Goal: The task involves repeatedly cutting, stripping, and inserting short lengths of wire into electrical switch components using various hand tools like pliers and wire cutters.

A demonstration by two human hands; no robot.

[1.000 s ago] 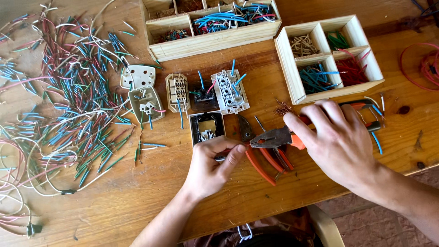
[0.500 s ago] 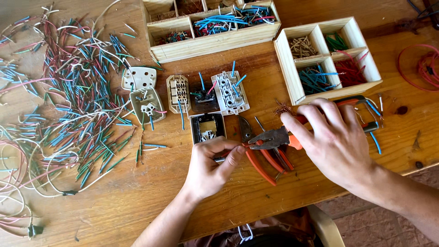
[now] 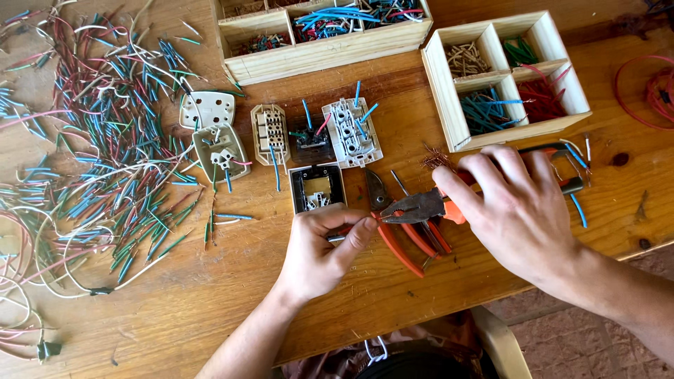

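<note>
Low in the middle of the frame, the left hand has its fingers pinched together on a short wire piece, which lies just over the table. To its right, the right hand is closed around the orange handles of the pliers; their dark nose points left, very near the left fingertips. Under the pliers lies a second pair of cutters with red handles. Just above the left hand sits a small black socket box, then a row of pale socket parts. In the upper right stands a wooden tray with sorted wires. A big heap of coloured wires covers the left side.
</note>
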